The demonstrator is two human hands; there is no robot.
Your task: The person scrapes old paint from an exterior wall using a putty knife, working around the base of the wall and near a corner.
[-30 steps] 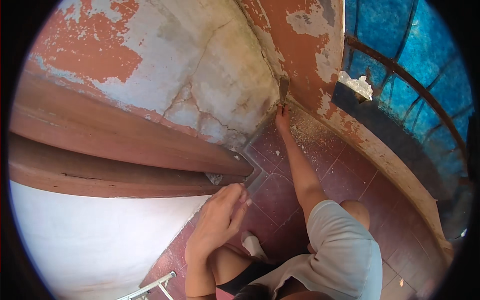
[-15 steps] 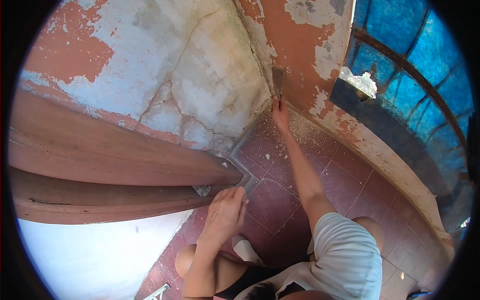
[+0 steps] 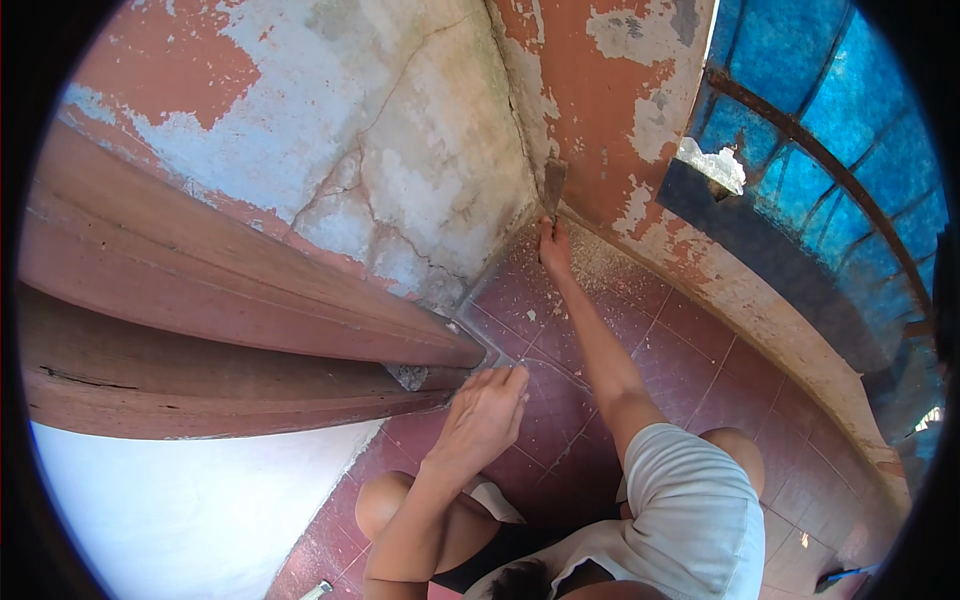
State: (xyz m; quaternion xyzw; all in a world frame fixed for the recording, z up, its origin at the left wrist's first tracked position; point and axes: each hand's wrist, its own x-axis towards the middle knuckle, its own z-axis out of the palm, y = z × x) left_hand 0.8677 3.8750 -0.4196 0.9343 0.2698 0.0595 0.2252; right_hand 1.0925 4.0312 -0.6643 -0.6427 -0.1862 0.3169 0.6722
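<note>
In the inner corner at the far middle, my right hand (image 3: 554, 246) is wrapped around the handle of a scraper (image 3: 556, 176). Its flat metal blade points up and lies against or close to the orange painted wall (image 3: 602, 105), beside the crack where the two walls meet. My left hand (image 3: 486, 412) is raised over the floor by the end of the wooden beam, its fingers curled and held together. Nothing shows in it, though its palm side is partly hidden.
Peeling, cracked plaster covers the wall (image 3: 440, 130) on the left. Thick brown wooden mouldings (image 3: 250, 290) reach in from the left. Loose flakes lie over the red floor tiles (image 3: 545, 405) near the corner. A curved ledge (image 3: 770, 320) runs below a blue panel (image 3: 800, 90) with rusty bars.
The scraper and my right hand have come slightly down from the wall toward me. My left hand has shifted to the right. The whole view has turned a little.
</note>
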